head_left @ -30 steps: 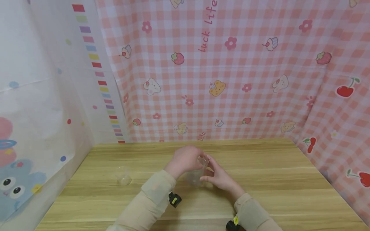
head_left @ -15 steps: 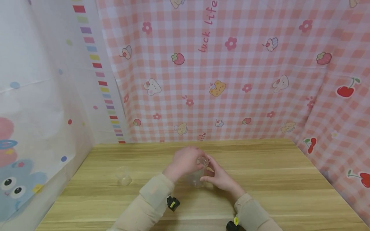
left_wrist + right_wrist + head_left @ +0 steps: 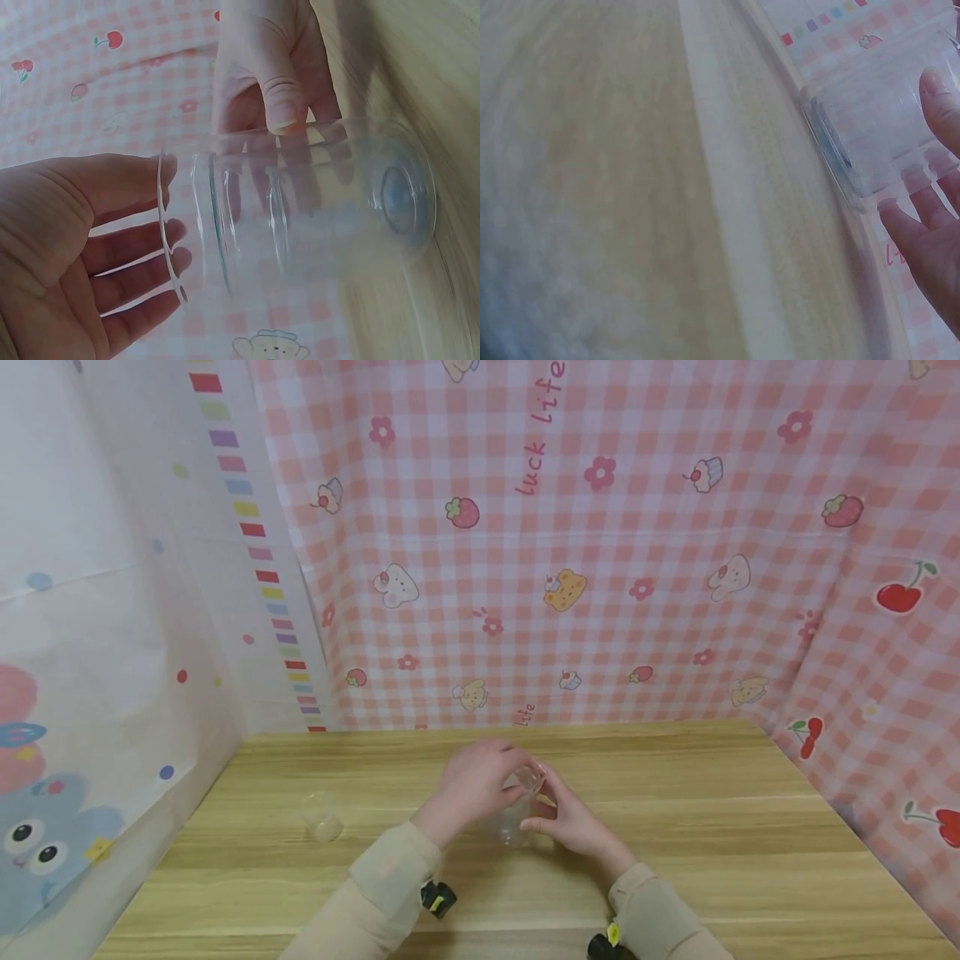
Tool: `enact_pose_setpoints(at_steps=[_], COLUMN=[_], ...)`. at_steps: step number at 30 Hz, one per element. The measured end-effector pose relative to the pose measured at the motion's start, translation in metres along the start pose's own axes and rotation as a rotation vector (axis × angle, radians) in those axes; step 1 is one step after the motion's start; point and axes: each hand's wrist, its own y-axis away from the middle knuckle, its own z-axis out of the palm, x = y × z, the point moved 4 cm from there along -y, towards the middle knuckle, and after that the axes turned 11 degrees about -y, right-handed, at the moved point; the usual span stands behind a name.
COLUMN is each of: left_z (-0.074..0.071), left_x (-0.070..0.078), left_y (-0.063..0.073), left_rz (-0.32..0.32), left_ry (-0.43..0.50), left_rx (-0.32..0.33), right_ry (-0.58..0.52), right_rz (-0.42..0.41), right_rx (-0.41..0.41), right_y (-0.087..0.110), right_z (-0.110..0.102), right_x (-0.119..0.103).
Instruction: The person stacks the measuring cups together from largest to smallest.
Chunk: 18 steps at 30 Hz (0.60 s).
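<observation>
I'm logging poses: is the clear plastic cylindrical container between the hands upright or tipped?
Upright: in the head view, the container has its rim uppermost and its base toward the yellowish wooden table.

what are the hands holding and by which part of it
A clear container: the left hand grips the rim of its open end, the right hand holds its side wall.

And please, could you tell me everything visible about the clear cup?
The cup is transparent, plastic-looking and roughly cylindrical, with an open rim, ridges around its upper wall and a round base. It is roughly upright over the wooden table; whether it rests there is unclear. The left hand holds its rim, the right hand its side.
</observation>
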Motion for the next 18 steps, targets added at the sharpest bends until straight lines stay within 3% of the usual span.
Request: enact_pose_setpoints(at_steps=[18], left_z=[-0.014], left_x=[-0.006], left_y=[0.024], left_rz=[0.037], left_ry=[-0.028], left_rx=[0.126], right_ry=[0.016], right_rz=[-0.021], right_rx=[0.006], right_y=[0.0], right_z=[0.001], right_x=[-0.002])
